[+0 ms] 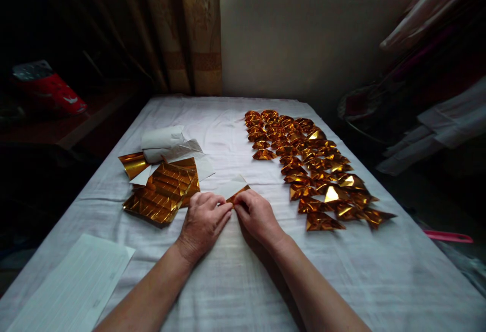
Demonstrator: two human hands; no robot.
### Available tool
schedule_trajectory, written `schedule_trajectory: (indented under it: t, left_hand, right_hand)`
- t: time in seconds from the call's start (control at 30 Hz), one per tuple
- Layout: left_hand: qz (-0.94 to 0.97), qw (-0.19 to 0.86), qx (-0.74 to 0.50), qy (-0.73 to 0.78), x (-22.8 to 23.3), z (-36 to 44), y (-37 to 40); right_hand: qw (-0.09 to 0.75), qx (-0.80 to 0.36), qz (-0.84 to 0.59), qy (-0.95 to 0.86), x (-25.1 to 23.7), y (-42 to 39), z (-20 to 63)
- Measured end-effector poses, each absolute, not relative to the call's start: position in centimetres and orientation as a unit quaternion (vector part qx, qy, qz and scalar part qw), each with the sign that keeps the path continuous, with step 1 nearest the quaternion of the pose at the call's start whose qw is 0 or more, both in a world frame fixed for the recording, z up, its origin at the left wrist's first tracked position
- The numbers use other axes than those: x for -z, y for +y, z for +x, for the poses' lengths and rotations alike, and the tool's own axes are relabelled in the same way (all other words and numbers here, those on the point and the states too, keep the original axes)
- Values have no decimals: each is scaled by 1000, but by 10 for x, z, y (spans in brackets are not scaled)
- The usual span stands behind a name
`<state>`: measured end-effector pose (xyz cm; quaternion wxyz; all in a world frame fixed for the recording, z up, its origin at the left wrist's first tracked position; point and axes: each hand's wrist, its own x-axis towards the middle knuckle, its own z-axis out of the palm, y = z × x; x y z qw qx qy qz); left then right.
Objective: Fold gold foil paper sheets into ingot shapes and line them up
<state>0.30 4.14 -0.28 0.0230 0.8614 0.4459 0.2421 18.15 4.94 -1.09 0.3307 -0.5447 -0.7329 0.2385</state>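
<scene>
Under both hands, the gold paper sheet is mostly hidden.

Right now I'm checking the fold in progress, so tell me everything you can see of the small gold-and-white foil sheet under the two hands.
The small gold-and-white foil sheet lies flat on the white cloth-covered table, near its middle. Its upturned side looks pale white; a shiny gold edge shows along its near right side, as if turned over. The left hand and right hand press its near edge with their fingertips, covering the rest. It lies just right of the stack of gold foil sheets.
</scene>
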Motion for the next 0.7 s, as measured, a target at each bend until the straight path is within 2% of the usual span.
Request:
schedule_trajectory:
  t: [0.17,0.33,0.53,0.7]
  left_hand:
    - [866,17,-233,443,4,5,42]
    - [871,20,-227,435,3,6,41]
    - [885,-3,-184,428,0,8,39]
    - [880,-7,-201,430,1,7,40]
  right_hand:
    - [338,-226,-581,-705,8,57,204]
    - [263,-183,-652,-687,4,63,224]
    - [250,-227,-628,-701,1,61,222]
    - [253,-255,-614,-703,2,60,224]
